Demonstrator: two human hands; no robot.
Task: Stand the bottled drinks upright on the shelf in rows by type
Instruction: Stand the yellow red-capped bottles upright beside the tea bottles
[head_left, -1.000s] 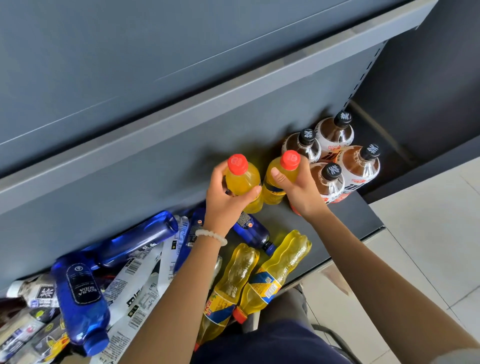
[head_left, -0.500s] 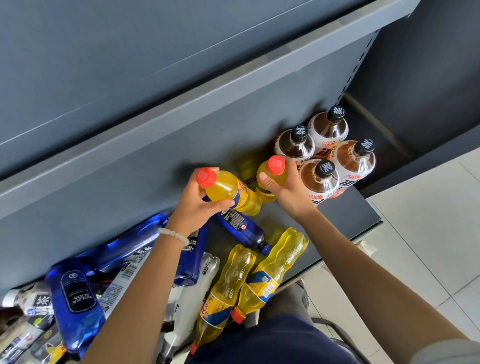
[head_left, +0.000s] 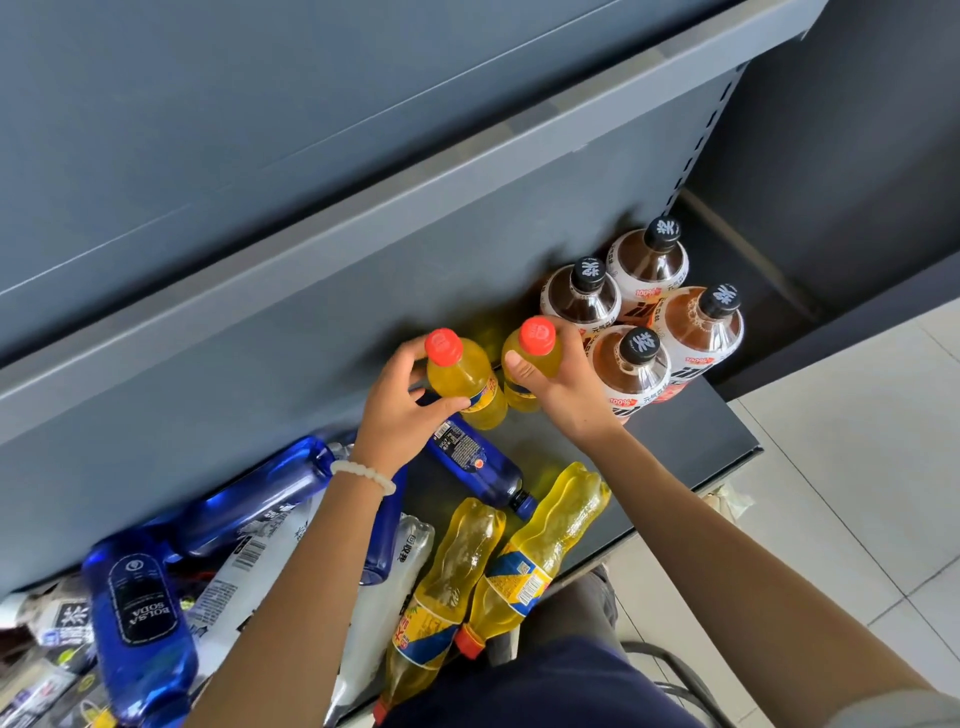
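Orange drinks, two red-capped bottles, stood side by side near the shelf's (head_left: 691, 441) back wall. Left hand (head_left: 402, 410) gripped the left orange bottle (head_left: 462, 371), slightly tilted; right hand (head_left: 558, 382) wrapped the right orange bottle (head_left: 535, 353), close beside four upright black-capped tea bottles (head_left: 631, 358). Progress judged early: tea block done, orange row just started. Two more orange bottles (head_left: 540, 551) lay flat at the front edge, plus blue bottles (head_left: 475, 457) and clear white-label ones (head_left: 379, 608) piled lying at left. Readable: "BOLSA SODA" on one blue bottle (head_left: 137, 613), "100%" on tea labels; other print illegible.
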